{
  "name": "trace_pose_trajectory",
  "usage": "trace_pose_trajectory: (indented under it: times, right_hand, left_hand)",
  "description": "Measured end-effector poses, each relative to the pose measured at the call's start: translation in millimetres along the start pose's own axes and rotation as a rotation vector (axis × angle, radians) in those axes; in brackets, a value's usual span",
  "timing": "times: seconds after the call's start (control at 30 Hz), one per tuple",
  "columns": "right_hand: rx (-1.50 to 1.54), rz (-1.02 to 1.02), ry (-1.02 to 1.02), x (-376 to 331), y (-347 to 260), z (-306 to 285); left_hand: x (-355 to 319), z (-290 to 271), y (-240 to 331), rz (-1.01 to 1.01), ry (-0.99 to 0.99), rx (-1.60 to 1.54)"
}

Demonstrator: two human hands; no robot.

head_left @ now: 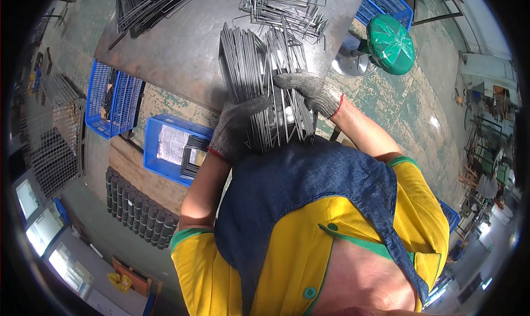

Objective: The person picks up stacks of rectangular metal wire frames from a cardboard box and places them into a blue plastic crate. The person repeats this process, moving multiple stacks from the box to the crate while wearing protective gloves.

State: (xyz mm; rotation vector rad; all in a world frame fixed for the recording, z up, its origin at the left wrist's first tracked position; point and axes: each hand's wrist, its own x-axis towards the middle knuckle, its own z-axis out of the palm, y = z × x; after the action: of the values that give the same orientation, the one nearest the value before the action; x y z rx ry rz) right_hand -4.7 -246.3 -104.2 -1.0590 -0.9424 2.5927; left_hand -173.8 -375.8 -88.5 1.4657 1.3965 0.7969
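Note:
A thick bundle of bent metal wire rods [243, 62] lies at the near edge of the metal table [182, 56], its near ends reaching to my apron. My left hand [236, 127], in a grey knit glove with a red cuff, closes round the bundle's lower left side. On the other side my right hand [310, 90], gloved the same way, grips the rods with its fingers laid over their top. The palms and the undersides of the rods are hidden. Farther back on the tabletop sits a looser heap of bent wire rods [287, 12].
Darker bent rods [149, 6] are piled at the table's far left. Blue crates [152, 150] stand left of the table, one holding paper and dark frames. A green-covered stool [391, 44] is at the right. Dark cylinders [138, 208] line the lower left.

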Motion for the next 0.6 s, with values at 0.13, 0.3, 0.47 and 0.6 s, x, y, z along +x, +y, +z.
trace_pose_trajectory:
  times: [0.13,0.3,0.47,0.6]
  right_hand:
    - [0.154,0.067,0.01,0.6,-0.3,5.9]
    - [0.248,0.003,0.069,-2.8,0.0,12.7]
    - [-0.083,-0.073,0.103,6.9,9.1,-0.1]
    - [-0.077,0.017,0.093,4.5,2.9,-4.5]
  left_hand:
    - [-0.8,8.9,-21.3,-0.02,0.037,-0.272]
    - [0.5,9.6,-11.5,0.027,0.075,-0.3]
    - [0.7,11.0,0.2,0.041,0.07,-0.333]
    - [2.4,6.3,-12.8,0.168,0.022,0.061]
